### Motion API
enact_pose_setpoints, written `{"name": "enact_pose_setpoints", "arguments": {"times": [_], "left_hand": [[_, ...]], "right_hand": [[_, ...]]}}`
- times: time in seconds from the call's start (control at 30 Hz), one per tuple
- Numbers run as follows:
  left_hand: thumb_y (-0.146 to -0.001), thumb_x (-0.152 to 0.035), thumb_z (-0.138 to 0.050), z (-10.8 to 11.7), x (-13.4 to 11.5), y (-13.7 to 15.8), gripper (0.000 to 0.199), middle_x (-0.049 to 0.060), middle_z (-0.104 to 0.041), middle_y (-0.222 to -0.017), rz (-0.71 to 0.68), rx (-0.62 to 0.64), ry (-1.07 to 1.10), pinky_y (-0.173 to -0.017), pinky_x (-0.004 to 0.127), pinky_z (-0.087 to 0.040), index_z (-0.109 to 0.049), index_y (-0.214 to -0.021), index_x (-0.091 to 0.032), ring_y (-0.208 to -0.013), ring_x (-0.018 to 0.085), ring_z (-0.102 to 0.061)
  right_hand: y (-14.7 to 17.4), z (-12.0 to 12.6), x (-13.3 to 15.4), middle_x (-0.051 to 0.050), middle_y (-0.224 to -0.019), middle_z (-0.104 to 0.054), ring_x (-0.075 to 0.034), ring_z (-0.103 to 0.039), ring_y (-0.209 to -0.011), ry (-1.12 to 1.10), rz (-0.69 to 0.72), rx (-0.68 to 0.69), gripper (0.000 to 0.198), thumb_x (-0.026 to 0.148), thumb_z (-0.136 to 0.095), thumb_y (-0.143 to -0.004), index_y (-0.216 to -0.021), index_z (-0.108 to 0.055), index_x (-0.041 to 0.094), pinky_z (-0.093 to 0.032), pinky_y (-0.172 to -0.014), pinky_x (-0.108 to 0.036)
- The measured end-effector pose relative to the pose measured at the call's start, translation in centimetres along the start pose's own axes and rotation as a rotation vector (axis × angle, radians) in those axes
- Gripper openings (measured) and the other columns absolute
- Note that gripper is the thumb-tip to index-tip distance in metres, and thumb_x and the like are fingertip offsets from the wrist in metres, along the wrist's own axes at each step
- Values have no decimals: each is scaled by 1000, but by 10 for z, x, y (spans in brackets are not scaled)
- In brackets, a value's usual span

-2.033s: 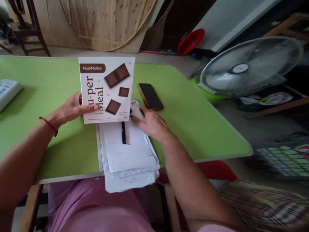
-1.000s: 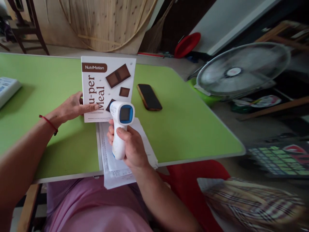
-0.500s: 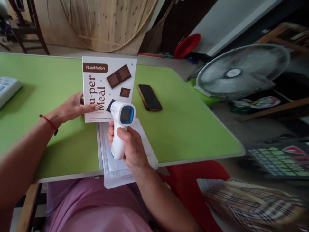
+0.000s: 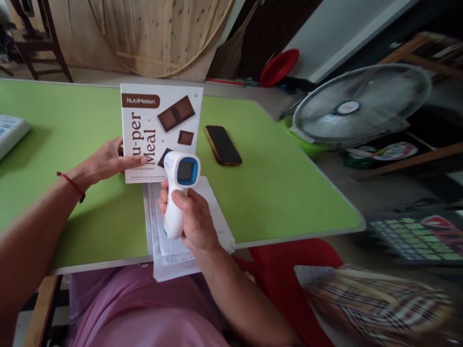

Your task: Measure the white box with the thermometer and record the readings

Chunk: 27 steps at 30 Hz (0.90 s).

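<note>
You have the NutriMotion box (image 4: 164,130) upright at the tabletop (image 4: 282,193), your left hand (image 4: 106,160) pinching its left edge with the thumb across its front; whether it touches the surface, you cannot tell. On your side of the box, your right hand (image 4: 197,217) closes its grip around a white infrared thermometer (image 4: 175,180). Papers (image 4: 217,219) lie nearer you than the box; a smartphone (image 4: 223,145) lies to its right.
</note>
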<state>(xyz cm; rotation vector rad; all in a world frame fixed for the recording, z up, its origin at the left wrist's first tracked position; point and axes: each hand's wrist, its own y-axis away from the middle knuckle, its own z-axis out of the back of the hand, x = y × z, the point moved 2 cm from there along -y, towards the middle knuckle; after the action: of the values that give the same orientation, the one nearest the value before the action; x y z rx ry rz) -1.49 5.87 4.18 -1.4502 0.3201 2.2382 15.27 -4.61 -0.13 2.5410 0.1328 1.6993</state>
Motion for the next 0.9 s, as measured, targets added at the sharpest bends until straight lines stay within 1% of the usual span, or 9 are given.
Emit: {"name": "enact_pose_setpoints", "arguments": {"times": [0.17, 0.37, 0.47, 0.53, 0.57, 0.63, 0.73, 0.8, 0.9], "left_hand": [[-70, -50, -72, 0, -1, 1, 48, 10, -68, -113, 5, -4, 16, -87, 42, -52, -66, -106, -19, -101, 29, -63], [-72, -49, -70, 1, -2, 1, 51, 11, -67, -114, 21, 23, -13, -86, 39, -52, -63, -110, -15, -100, 27, -63], [-73, -48, -70, 1, -2, 1, 51, 10, -67, -115, 30, 24, -27, -87, 38, -51, -62, -111, -15, -100, 26, -63], [-73, -48, -70, 1, -2, 1, 52, 11, -66, -116, 32, 24, -33, -87, 39, -51, -62, -112, -15, -101, 26, -63], [-72, -48, -70, 1, -2, 1, 53, 11, -66, -117, 31, 27, -30, -88, 40, -51, -61, -113, -14, -102, 27, -63], [-73, -47, -70, 1, -3, 1, 55, 12, -65, -119, 31, 43, -14, -89, 40, -51, -60, -116, -14, -104, 27, -62], [-73, -47, -71, 1, -2, 0, 57, 13, -63, -121, 37, 58, -6, -88, 40, -52, -58, -118, -14, -105, 27, -61], [-72, -46, -72, 2, 0, -1, 59, 14, -63, -120, 48, 57, -21, -86, 40, -53, -57, -118, -14, -104, 27, -62], [-73, -44, -72, 1, -1, -2, 57, 14, -63, -120, 30, 101, 7, -85, 39, -53, -56, -119, -14, -102, 26, -63]], "right_hand": [[0, 0, 0, 3, -64, -53, -10, -45, -55, 7, 8, 0, 32, 47, -64, -71, -88, -59, 20, -35, -52, -26], [-2, 3, -4, 3, -67, -55, -9, -44, -53, 42, 22, -8, 33, 46, -64, -73, -94, -60, 21, -35, -51, -26], [0, 3, -4, 2, -68, -55, -10, -46, -56, 76, 32, 8, 29, 46, -63, -74, -88, -61, 21, -37, -54, -26], [3, 8, 1, 2, -68, -55, -11, -47, -58, 132, 37, 20, 27, 46, -63, -74, -83, -61, 21, -39, -55, -27], [5, 13, 6, 1, -68, -55, -11, -48, -59, 176, 54, 16, 26, 46, -63, -74, -82, -61, 21, -39, -54, -27], [6, 29, 20, 1, -67, -55, -12, -48, -59, 300, 142, -40, 27, 47, -62, -75, -81, -62, 21, -40, -53, -27], [-1, 62, 45, 1, -66, -56, -12, -47, -57, 603, 323, -249, 29, 48, -62, -74, -85, -64, 21, -40, -53, -27], [-15, 81, 55, -1, -67, -59, -15, -51, -60, 860, 328, -323, 32, 47, -64, -71, -87, -65, 19, -43, -57, -30], [-43, 101, 56, -10, -85, -68, -24, -61, -76, 1163, 260, -371, 38, 38, -66, -66, -96, -66, 15, -48, -69, -39]]}}
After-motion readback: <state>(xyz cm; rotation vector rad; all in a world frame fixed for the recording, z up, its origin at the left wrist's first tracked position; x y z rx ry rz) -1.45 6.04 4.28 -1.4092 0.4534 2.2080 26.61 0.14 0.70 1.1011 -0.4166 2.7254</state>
